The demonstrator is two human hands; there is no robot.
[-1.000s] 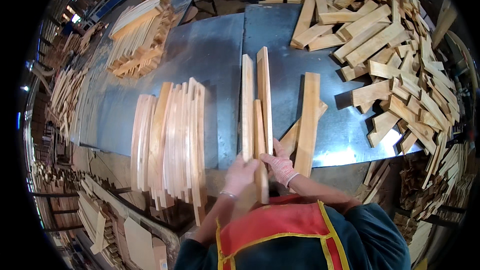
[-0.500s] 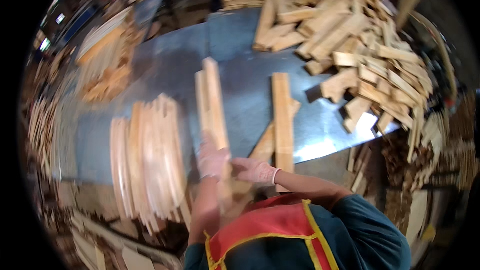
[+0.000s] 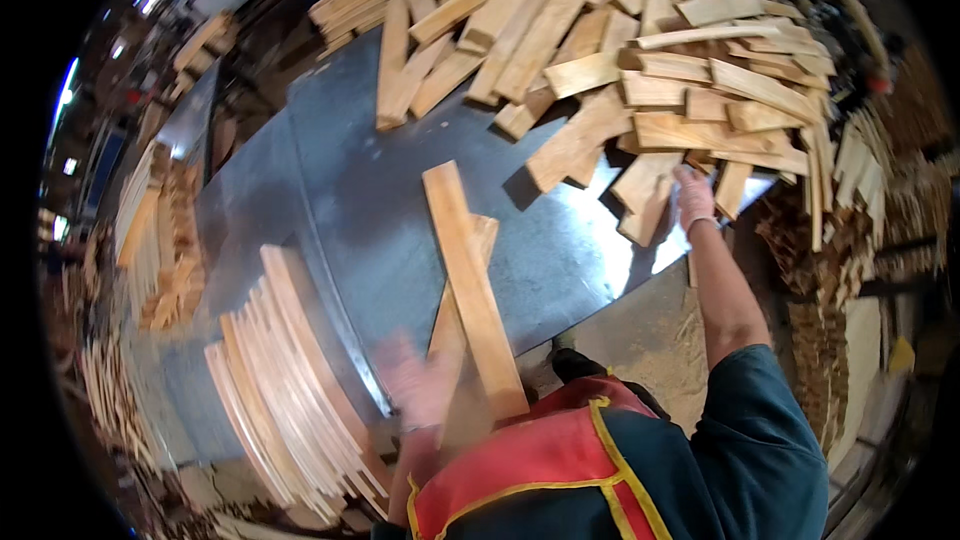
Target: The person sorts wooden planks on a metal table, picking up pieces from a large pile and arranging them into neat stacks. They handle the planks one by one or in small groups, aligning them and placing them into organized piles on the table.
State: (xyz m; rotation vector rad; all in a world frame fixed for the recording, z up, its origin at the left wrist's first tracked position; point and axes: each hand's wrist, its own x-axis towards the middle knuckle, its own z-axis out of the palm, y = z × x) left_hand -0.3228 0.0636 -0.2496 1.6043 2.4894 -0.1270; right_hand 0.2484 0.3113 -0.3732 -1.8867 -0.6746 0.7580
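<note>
My right hand (image 3: 695,198), in a pale pinkish glove, reaches to the near edge of a heap of wooden pieces (image 3: 690,130). Its fingers look stretched out against the side of a short wooden block (image 3: 648,185); their tips are partly hidden. Motion blurs my left hand (image 3: 410,380), low on the metal tabletop, between a row of thin curved slats (image 3: 300,380) and two crossed boards. The upper, straight board (image 3: 470,285) lies over a slanting one (image 3: 483,238). I cannot make out anything in the left hand.
The grey metal table (image 3: 370,190) has a raised seam beside the slats. More stacked strips (image 3: 165,230) stand at its far left, and long boards (image 3: 360,0) lie at the back. Piled offcuts (image 3: 830,340) and sawdust lie on the floor to the right.
The view has swung right. My right hand has gone from beside the left hand to the heap. The left hand has let go of the pale slats, which now stand against the row.
</note>
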